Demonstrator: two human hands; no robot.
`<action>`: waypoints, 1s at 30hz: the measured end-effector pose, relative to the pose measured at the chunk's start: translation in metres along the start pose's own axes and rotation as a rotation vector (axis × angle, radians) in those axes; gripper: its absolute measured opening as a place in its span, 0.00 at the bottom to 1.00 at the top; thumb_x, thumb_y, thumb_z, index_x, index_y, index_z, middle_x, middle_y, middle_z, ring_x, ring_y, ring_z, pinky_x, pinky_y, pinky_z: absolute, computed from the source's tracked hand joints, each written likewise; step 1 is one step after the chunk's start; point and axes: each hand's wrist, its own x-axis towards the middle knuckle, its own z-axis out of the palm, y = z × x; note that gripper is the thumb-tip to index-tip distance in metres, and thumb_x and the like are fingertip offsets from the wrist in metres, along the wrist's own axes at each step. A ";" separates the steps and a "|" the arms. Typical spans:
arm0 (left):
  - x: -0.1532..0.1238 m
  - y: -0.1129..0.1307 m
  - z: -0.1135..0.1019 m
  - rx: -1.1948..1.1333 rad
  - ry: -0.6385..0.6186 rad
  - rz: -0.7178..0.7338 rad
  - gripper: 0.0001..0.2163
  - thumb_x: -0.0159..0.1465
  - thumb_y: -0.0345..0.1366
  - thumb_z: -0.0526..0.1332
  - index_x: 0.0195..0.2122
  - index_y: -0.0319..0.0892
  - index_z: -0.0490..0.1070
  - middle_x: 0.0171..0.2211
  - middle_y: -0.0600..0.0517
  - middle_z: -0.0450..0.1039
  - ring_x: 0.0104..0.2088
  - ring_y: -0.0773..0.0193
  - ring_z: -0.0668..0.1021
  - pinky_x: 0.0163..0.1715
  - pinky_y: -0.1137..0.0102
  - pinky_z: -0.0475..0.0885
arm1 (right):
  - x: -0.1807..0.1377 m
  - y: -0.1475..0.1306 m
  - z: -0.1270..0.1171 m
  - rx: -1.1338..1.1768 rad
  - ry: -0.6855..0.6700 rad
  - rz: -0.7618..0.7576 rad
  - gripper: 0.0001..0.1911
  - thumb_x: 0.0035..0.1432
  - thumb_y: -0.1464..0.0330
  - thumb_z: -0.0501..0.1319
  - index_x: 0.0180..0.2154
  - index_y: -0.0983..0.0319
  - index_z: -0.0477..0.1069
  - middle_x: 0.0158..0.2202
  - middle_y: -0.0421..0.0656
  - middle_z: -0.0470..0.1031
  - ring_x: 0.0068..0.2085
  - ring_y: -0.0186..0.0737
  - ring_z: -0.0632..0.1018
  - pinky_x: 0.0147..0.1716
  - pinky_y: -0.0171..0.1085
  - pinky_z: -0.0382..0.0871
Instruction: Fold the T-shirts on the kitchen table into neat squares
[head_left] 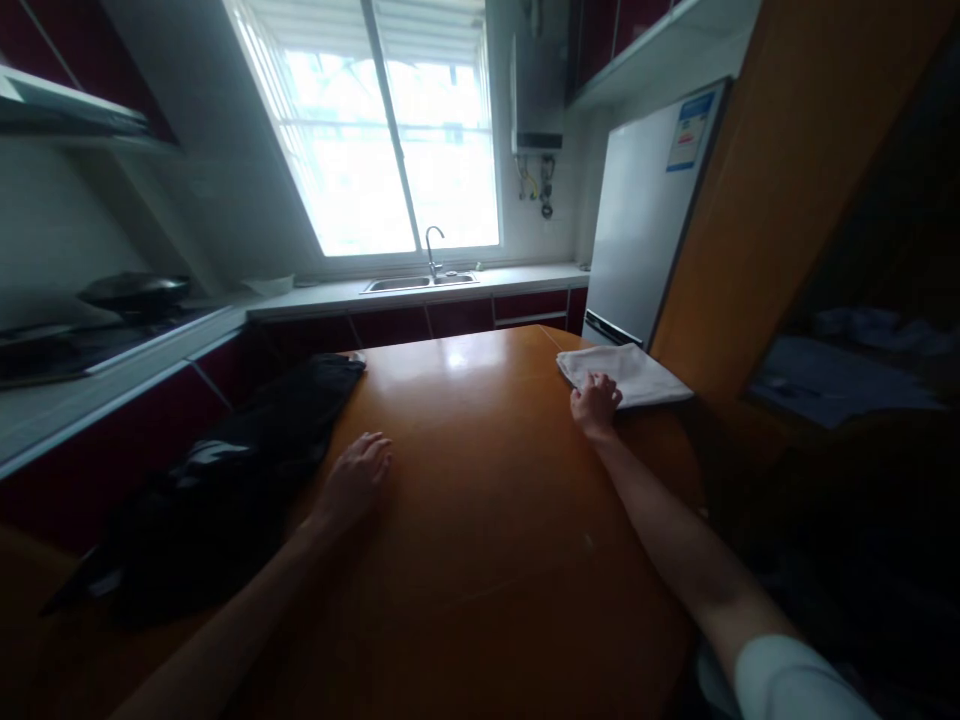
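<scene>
White cloth, folded flat, is what we've got going on in the head view, the only one to go through. The cloth [645,372] sits at the far right of the wooden table [472,440], and our right hand [596,402] is on its left side with the fingers curled. Honestly we can't tell if we're pinching a fold or just resting on top, because our own knuckles hide the fingertips. Our left hand [358,475] is near the table's left edge, palm down, fingers loosely stretched and holding nothing we can see; whether it touches the wood, no clue. Just beside it, along that left edge of the table, lies a black bundle [255,450], maybe a garment or a bag, too dark to say. Beyond the table's far edge there's the sink [409,285], and a fridge [645,200] stands past its far right corner. As for the step, we'd call it handling the cloth with the right hand, left one free. We reckon the next move calls for a sure hold on that near edge, minding that a loose layer could slip and spoil the neat fold.
</scene>
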 end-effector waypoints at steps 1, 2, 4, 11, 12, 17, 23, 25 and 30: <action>0.003 0.008 0.006 -0.059 0.002 0.015 0.20 0.67 0.42 0.48 0.53 0.45 0.73 0.58 0.43 0.72 0.62 0.51 0.71 0.65 0.56 0.63 | 0.005 0.011 -0.002 -0.062 -0.003 0.056 0.17 0.62 0.68 0.59 0.51 0.67 0.74 0.56 0.60 0.71 0.58 0.59 0.67 0.56 0.53 0.57; 0.005 0.015 0.011 -0.112 -0.003 0.022 0.20 0.67 0.43 0.48 0.52 0.46 0.73 0.57 0.44 0.73 0.60 0.52 0.73 0.64 0.58 0.65 | 0.010 0.019 -0.004 -0.101 -0.019 0.099 0.14 0.63 0.68 0.59 0.47 0.67 0.76 0.53 0.60 0.73 0.57 0.59 0.68 0.55 0.54 0.57; 0.005 0.027 0.018 -0.193 -0.030 0.038 0.18 0.67 0.44 0.48 0.51 0.47 0.73 0.55 0.46 0.74 0.57 0.53 0.75 0.62 0.59 0.67 | 0.015 0.028 -0.005 -0.122 -0.049 0.130 0.12 0.65 0.68 0.56 0.42 0.67 0.77 0.46 0.59 0.76 0.52 0.56 0.71 0.52 0.52 0.57; 0.000 0.035 0.018 -0.306 -0.058 0.034 0.17 0.67 0.46 0.50 0.47 0.47 0.75 0.48 0.46 0.77 0.50 0.51 0.78 0.56 0.58 0.72 | 0.018 0.014 0.000 -0.085 -0.038 0.026 0.12 0.67 0.67 0.56 0.46 0.64 0.75 0.50 0.57 0.75 0.54 0.55 0.70 0.49 0.47 0.60; 0.001 0.035 0.017 -0.311 -0.062 0.036 0.17 0.67 0.46 0.50 0.47 0.47 0.75 0.48 0.46 0.77 0.50 0.51 0.78 0.56 0.59 0.72 | 0.017 0.015 0.000 -0.095 -0.057 0.051 0.11 0.65 0.67 0.58 0.45 0.64 0.75 0.51 0.57 0.74 0.55 0.56 0.69 0.50 0.49 0.60; 0.001 0.034 0.019 -0.323 -0.065 0.062 0.17 0.67 0.47 0.51 0.46 0.46 0.75 0.48 0.46 0.78 0.50 0.52 0.78 0.54 0.61 0.72 | 0.017 0.031 -0.008 -0.047 -0.069 0.126 0.12 0.67 0.68 0.54 0.41 0.66 0.75 0.46 0.58 0.77 0.49 0.53 0.73 0.48 0.47 0.62; 0.002 0.037 0.019 -0.352 -0.050 0.045 0.17 0.68 0.47 0.51 0.46 0.45 0.75 0.47 0.46 0.78 0.50 0.53 0.78 0.55 0.61 0.71 | 0.014 -0.002 -0.036 0.222 0.048 -0.021 0.17 0.70 0.67 0.46 0.43 0.65 0.72 0.43 0.55 0.77 0.42 0.47 0.74 0.43 0.41 0.65; 0.002 0.039 0.017 -0.380 -0.034 0.008 0.18 0.67 0.48 0.52 0.47 0.44 0.74 0.48 0.45 0.78 0.51 0.52 0.79 0.55 0.61 0.71 | -0.008 -0.032 -0.050 0.385 0.073 -0.135 0.15 0.70 0.65 0.48 0.40 0.63 0.72 0.40 0.52 0.77 0.41 0.46 0.74 0.44 0.40 0.66; 0.001 0.037 0.012 -0.561 0.050 -0.184 0.23 0.68 0.50 0.50 0.54 0.41 0.71 0.47 0.46 0.80 0.47 0.54 0.81 0.51 0.62 0.74 | -0.107 -0.107 -0.077 0.750 -0.661 -0.557 0.16 0.67 0.58 0.57 0.35 0.61 0.76 0.30 0.41 0.77 0.32 0.39 0.75 0.34 0.34 0.68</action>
